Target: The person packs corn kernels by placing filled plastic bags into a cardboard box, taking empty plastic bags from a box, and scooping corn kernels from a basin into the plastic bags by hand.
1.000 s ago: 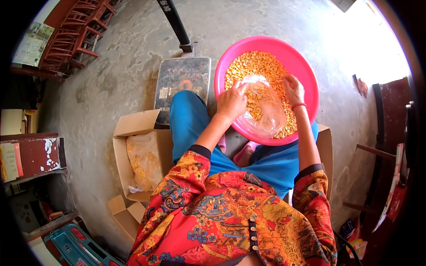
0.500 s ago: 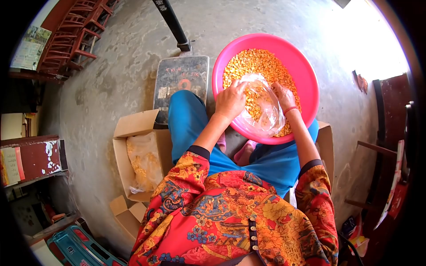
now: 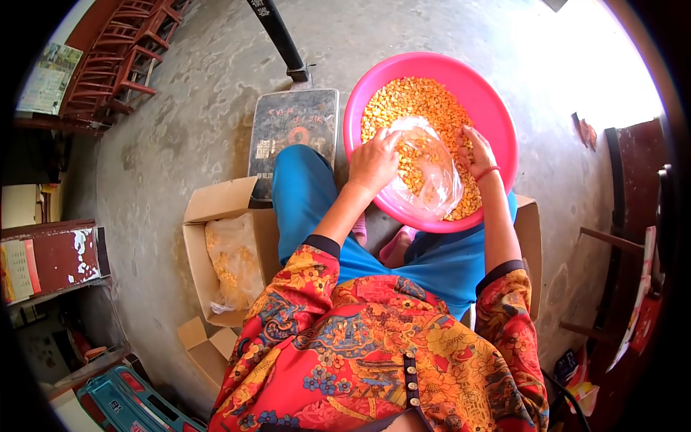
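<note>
A pink basin (image 3: pixel 504 144) between my knees is filled with yellow-orange corn kernels (image 3: pixel 414 97). My left hand (image 3: pixel 374 162) pinches the edge of a clear plastic bag (image 3: pixel 439 176) at the basin's left side. The bag lies over the kernels, with some corn showing in or through it. To the right of the bag, my right hand (image 3: pixel 478 151), with a red band at the wrist, is curled with fingers closed around some corn kernels, just above the corn in the basin.
A platform scale (image 3: pixel 295 119) stands to the left of the basin. An open cardboard box (image 3: pixel 198 266) beside my left leg holds a plastic bag of corn (image 3: pixel 234 263). Another box (image 3: pixel 529 252) is by my right leg. Red wooden chairs (image 3: pixel 122 61) are stacked at the far left.
My right hand has moved right, away from the bag's opening, and now curls over the corn. My left hand stays on the bag, which has barely shifted.
</note>
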